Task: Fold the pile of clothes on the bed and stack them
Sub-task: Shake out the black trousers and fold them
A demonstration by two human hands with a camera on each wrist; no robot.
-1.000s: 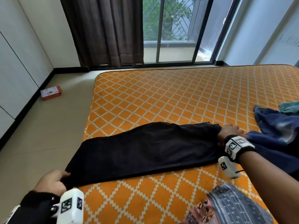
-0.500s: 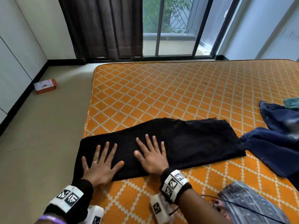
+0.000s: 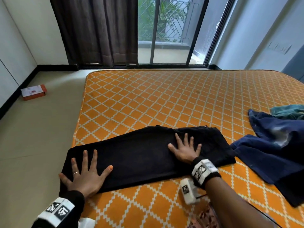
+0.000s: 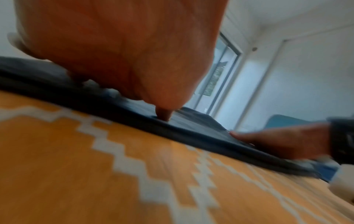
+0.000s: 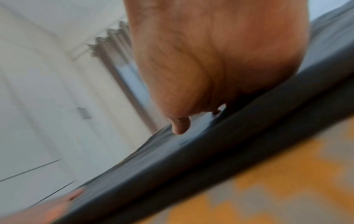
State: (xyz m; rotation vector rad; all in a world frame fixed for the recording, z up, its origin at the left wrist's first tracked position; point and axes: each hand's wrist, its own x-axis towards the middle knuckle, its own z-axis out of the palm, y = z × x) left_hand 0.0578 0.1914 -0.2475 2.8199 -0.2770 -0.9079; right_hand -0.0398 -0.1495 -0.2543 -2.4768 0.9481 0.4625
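A black garment (image 3: pixel 139 155) lies folded lengthwise in a long strip across the near part of the orange patterned mattress (image 3: pixel 164 99). My left hand (image 3: pixel 85 175) lies flat with spread fingers on its left end. My right hand (image 3: pixel 185 150) presses flat on its right part, fingers spread. The left wrist view shows my left palm (image 4: pixel 134 53) on the dark cloth (image 4: pixel 201 128) and my right hand (image 4: pixel 277 142) further along. My right palm (image 5: pixel 210 60) fills the blurred right wrist view, resting on the garment (image 5: pixel 210 159).
A pile of dark blue clothes (image 3: pixel 271 153) with a teal piece (image 3: pixel 289 111) lies at the mattress's right side. A small box (image 3: pixel 33 92) sits on the floor by the left wall. Curtain (image 3: pixel 98 30) and glass door stand beyond the bed.
One second ago both hands gripped the garment's ends. Then they lay flat close together on its left part. Now the right hand has slid right along the cloth; the left stays at the left end.
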